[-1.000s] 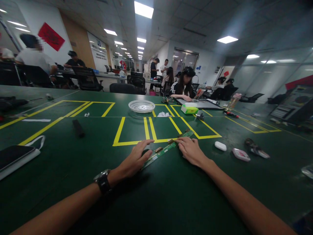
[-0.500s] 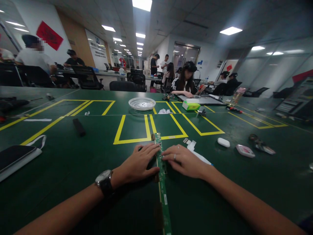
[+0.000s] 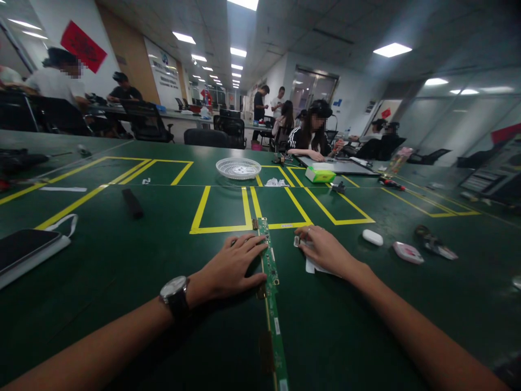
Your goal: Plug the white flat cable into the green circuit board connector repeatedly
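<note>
A long, narrow green circuit board (image 3: 273,317) lies on the table, running away from me. My left hand (image 3: 240,266), with a watch on its wrist, rests flat across the board's left edge, fingers stretched out and thumb lower down. To the right of the board, my right hand (image 3: 323,250) is closed over a white flat ribbon cable (image 3: 311,266). One end of that cable, a small connector, pokes out past my fingertips; much of the rest is covered by the hand. Brown flex tabs stick out from the board's left side.
A white basket (image 3: 238,169) stands beyond the yellow tape marks. A green box (image 3: 320,175) is farther right, before a co-worker at a dark panel. A white case (image 3: 372,237) and a pink case (image 3: 408,252) lie right. A phone-like device (image 3: 30,252) lies left.
My right hand has left the circuit board and moved right onto the ribbon cable, closing on it. My left hand stays on the board.
</note>
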Action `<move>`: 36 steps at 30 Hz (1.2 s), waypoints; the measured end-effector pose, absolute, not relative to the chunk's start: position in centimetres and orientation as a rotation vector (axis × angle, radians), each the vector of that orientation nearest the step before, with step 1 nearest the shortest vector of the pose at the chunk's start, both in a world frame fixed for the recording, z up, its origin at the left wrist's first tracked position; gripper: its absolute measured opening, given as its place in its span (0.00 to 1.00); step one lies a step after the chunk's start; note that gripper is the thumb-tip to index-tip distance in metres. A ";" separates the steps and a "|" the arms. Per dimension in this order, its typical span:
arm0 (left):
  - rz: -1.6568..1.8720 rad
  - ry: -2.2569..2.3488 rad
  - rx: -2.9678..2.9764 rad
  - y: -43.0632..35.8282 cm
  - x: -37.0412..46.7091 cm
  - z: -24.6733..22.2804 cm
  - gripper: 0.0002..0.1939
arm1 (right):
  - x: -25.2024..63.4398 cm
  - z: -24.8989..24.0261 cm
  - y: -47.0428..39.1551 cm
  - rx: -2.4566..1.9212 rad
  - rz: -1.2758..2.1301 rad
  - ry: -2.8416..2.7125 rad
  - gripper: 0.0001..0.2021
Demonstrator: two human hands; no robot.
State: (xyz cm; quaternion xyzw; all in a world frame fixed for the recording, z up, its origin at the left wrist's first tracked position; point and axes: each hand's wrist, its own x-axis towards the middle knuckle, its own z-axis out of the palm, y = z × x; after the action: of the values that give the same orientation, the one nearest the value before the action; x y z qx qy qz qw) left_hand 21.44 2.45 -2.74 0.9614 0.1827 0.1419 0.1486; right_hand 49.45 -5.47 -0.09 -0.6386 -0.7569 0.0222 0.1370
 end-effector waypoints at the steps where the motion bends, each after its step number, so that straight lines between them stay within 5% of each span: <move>1: 0.398 0.528 2.773 2.4 21.5 -2.7 0.34 | 48.7 0.0 -5.7 -1.808 0.104 -2.202 0.14; 12: 0.408 0.531 2.786 2.3 21.5 -2.7 0.34 | 44.7 0.0 -6.5 -1.609 0.144 -2.320 0.07; 36: 0.341 0.429 2.848 2.4 21.4 -2.3 0.33 | 45.2 0.1 -6.4 -1.380 0.208 -2.430 0.06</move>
State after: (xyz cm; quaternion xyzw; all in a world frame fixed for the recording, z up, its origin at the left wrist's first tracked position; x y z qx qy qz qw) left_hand 21.41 2.38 -2.34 0.9748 0.1469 0.1169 0.1203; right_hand 45.16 -6.36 0.07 -0.4855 -0.8547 0.0733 0.1686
